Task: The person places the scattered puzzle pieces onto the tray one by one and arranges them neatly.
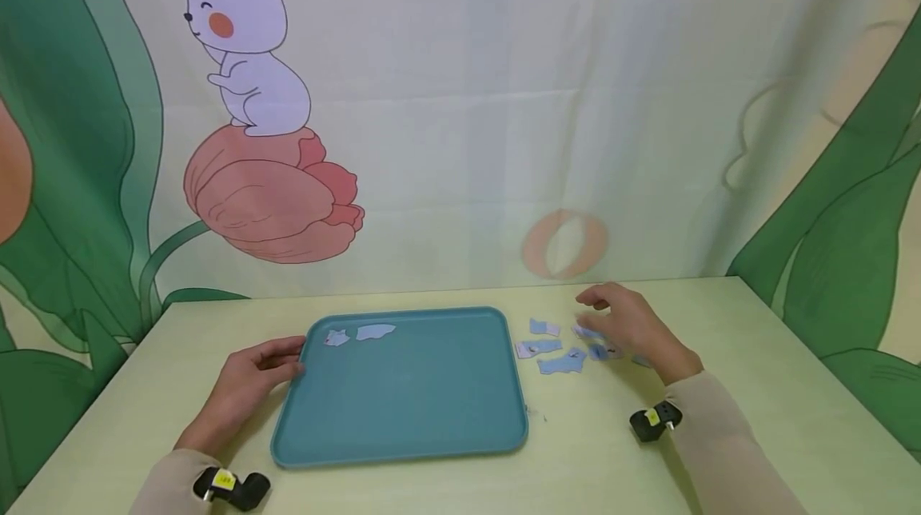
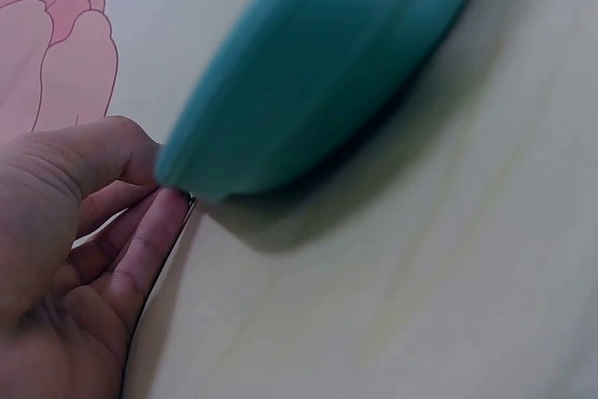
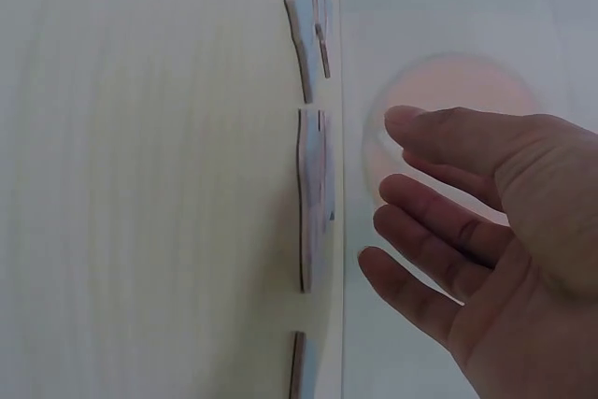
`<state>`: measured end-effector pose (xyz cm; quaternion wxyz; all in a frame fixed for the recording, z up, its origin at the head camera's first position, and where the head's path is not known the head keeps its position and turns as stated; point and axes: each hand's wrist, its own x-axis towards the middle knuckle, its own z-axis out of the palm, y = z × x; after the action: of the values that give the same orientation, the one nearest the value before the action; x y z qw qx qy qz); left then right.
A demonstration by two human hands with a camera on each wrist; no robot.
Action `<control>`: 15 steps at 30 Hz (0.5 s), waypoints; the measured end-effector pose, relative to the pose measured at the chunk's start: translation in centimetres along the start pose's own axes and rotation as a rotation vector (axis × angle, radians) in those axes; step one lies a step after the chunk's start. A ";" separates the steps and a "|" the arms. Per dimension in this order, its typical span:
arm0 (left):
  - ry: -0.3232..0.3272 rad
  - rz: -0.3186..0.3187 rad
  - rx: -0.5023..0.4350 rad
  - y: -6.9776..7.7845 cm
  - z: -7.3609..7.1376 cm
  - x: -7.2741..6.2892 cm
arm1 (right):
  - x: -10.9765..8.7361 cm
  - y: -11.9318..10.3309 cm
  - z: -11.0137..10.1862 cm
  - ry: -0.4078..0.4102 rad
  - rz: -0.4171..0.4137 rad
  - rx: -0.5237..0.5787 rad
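Note:
My left hand (image 1: 245, 387) is at the left rim of a teal tray (image 1: 410, 411). In the left wrist view, its thumb and fingertips pinch the tray's edge. Inside the tray near its far left corner lie two flat puzzle pieces: a small jagged one (image 1: 336, 337) and a longer pale one (image 1: 375, 332). My right hand (image 1: 635, 331) hovers over several loose puzzle pieces (image 1: 564, 361) to the right of the tray. Thumb and fingers are spread apart with nothing between them, as the right wrist view shows; the hand partly covers some pieces in the head view.
The pale yellow table (image 1: 590, 459) carries the tray and pieces. At its far edge hangs a curtain (image 1: 460, 139) printed with a rabbit, a flower and leaves. Each forearm wears a small black camera (image 1: 656, 421) at the wrist.

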<state>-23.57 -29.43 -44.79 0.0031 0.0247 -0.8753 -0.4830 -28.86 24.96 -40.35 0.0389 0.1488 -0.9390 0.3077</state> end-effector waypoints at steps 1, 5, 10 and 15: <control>-0.001 -0.004 0.000 0.0 0.0 0.0 | 0.0 0.1 0.0 -0.007 -0.001 -0.001; -0.002 -0.011 -0.004 0.0 0.1 0.0 | -0.1 0.5 0.0 -0.034 -0.004 -0.006; -0.005 -0.002 -0.011 -0.1 0.1 -0.1 | 0.0 1.0 0.0 -0.069 0.023 -0.022; -0.003 -0.003 0.000 0.1 0.0 0.0 | 0.1 1.5 0.0 -0.094 0.042 -0.026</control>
<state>-23.61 -29.37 -44.75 0.0011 0.0252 -0.8754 -0.4828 -29.41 26.09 -41.18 -0.0097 0.1427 -0.9466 0.2891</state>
